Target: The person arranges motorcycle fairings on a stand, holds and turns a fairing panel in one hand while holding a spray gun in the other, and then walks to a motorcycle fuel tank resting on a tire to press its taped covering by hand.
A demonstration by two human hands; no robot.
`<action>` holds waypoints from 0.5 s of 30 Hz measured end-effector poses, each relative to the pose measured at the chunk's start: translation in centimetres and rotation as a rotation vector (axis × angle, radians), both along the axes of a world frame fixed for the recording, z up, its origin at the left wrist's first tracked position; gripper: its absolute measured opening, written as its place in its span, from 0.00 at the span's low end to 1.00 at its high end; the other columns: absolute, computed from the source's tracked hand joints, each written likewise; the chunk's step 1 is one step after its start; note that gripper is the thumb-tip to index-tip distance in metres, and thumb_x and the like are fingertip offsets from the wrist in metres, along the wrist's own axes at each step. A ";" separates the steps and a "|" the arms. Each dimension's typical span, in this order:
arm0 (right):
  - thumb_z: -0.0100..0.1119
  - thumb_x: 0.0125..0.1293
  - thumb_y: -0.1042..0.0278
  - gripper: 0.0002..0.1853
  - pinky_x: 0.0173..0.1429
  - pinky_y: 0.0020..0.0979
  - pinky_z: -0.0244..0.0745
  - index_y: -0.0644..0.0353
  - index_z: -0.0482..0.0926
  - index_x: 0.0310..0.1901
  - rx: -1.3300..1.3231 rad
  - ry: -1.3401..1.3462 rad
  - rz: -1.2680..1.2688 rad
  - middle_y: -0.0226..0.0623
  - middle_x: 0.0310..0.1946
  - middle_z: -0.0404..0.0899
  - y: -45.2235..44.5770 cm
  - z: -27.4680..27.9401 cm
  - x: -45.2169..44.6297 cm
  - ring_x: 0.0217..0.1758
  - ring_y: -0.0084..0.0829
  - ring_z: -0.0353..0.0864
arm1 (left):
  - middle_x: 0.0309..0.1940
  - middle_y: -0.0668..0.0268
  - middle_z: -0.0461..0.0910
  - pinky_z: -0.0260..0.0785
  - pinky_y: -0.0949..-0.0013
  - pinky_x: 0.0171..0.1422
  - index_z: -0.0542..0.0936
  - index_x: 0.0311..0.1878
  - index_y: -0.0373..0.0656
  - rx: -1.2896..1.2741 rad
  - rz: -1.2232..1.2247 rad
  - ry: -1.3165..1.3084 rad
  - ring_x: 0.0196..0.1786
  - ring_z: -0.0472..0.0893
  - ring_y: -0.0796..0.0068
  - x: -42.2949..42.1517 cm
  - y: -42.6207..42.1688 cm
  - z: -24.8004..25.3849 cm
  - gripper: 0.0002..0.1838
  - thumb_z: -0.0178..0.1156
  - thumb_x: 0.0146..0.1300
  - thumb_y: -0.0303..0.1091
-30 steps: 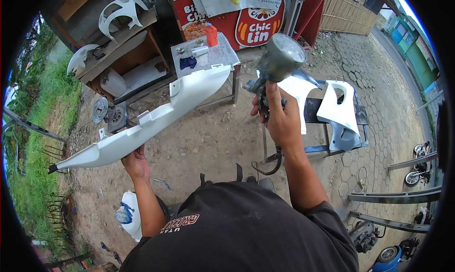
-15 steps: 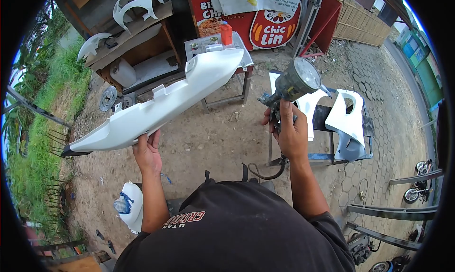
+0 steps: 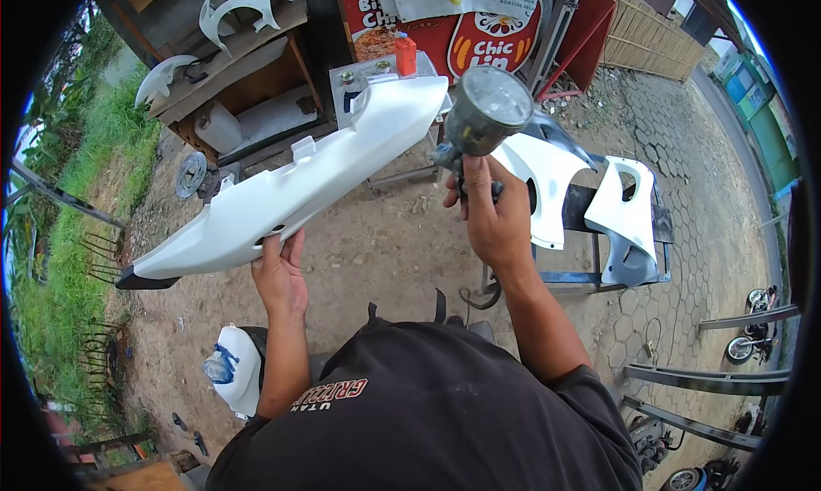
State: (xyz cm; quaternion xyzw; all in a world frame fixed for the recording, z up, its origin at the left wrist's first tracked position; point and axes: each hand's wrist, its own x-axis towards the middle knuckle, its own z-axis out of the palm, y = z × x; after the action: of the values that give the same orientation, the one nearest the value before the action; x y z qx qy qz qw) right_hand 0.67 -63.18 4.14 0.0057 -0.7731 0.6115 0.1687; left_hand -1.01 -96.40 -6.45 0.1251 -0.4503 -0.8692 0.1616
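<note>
A long white panel [image 3: 291, 183] with a dark tip at its lower left is held up at the left by my left hand [image 3: 283, 277], whose fingers grip its lower edge near two small dark holes. My right hand [image 3: 499, 213] is wrapped round the handle of a spray gun [image 3: 489, 110], its round cup on top and its nozzle side toward the panel. The gun is close to the panel's upper right end, without touching it. A dark hose hangs below my right hand.
White panels [image 3: 620, 213] lie on a metal stand at the right. Behind the held panel stands a small table [image 3: 338, 85] with a red bottle [image 3: 405, 55]. A wooden cabinet [image 3: 231, 72] carries more white parts. A white part with blue wrapping [image 3: 242, 375] sits at lower left.
The spray gun in my right hand has moved left, closer to the panel's upper end. My left hand has raised the panel and tilted it, so more of its outer face shows.
</note>
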 end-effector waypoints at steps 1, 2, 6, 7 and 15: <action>0.53 0.94 0.44 0.30 0.41 0.35 0.80 0.69 0.87 0.49 -0.009 -0.008 0.031 0.37 0.30 0.87 -0.3 0.1 0.1 0.34 0.27 0.88 | 0.72 0.52 0.83 0.86 0.51 0.82 0.75 0.77 0.30 0.002 -0.006 0.003 0.72 0.88 0.53 0.0 0.0 -0.2 0.24 0.66 0.85 0.29; 0.53 0.94 0.44 0.30 0.41 0.35 0.80 0.70 0.87 0.49 -0.019 -0.017 0.062 0.37 0.30 0.87 -0.7 0.2 0.3 0.34 0.27 0.88 | 0.72 0.52 0.83 0.86 0.51 0.82 0.75 0.77 0.30 0.004 -0.012 0.006 0.72 0.88 0.53 0.1 0.0 -0.4 0.24 0.66 0.85 0.29; 0.54 0.94 0.44 0.30 0.44 0.33 0.81 0.70 0.86 0.47 -0.125 -0.050 0.175 0.36 0.30 0.86 -2.1 0.7 0.9 0.35 0.26 0.88 | 0.72 0.53 0.84 0.87 0.52 0.81 0.76 0.76 0.31 0.014 0.004 -0.007 0.71 0.89 0.55 0.3 0.4 0.0 0.23 0.66 0.85 0.29; 0.54 0.94 0.44 0.31 0.44 0.33 0.81 0.70 0.86 0.47 -0.157 -0.065 0.201 0.35 0.30 0.86 -2.2 0.9 1.0 0.35 0.26 0.88 | 0.71 0.54 0.85 0.87 0.53 0.80 0.77 0.76 0.32 0.017 0.010 -0.010 0.70 0.90 0.57 0.4 0.5 0.0 0.23 0.66 0.85 0.29; 0.51 0.95 0.40 0.34 0.40 0.31 0.77 0.70 0.86 0.45 -0.121 -0.078 0.108 0.34 0.29 0.85 -0.8 1.1 0.3 0.33 0.24 0.85 | 0.71 0.53 0.84 0.87 0.52 0.81 0.77 0.75 0.30 0.034 0.032 -0.022 0.71 0.89 0.54 0.9 0.8 0.3 0.21 0.65 0.86 0.29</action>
State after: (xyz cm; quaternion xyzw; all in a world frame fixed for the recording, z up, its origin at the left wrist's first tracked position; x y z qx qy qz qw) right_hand 0.97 -63.94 5.23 0.0134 -0.7394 0.6649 0.1051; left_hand -0.10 -95.63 -6.11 0.1445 -0.4350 -0.8726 0.1685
